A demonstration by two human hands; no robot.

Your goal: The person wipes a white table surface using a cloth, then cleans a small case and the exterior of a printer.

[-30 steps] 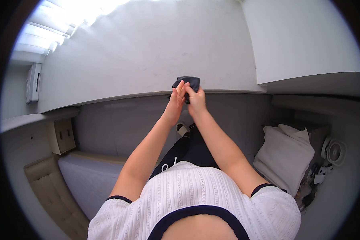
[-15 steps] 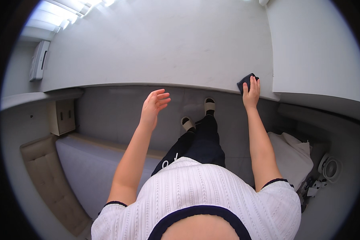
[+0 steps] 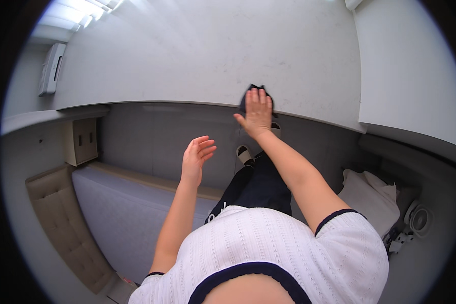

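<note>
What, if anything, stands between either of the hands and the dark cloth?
Nothing visible does. The right hand lies flat over the dark cloth at the near edge of the white surface. The left hand is apart from it, with no object raised in the gap.

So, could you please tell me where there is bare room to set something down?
On the white surface, a wide patch is bare between the white device and the dark cloth under the right hand; another, smaller, lies between the cloth and the white panel. The lower right is crowded: pale fabric, round fan.
</note>
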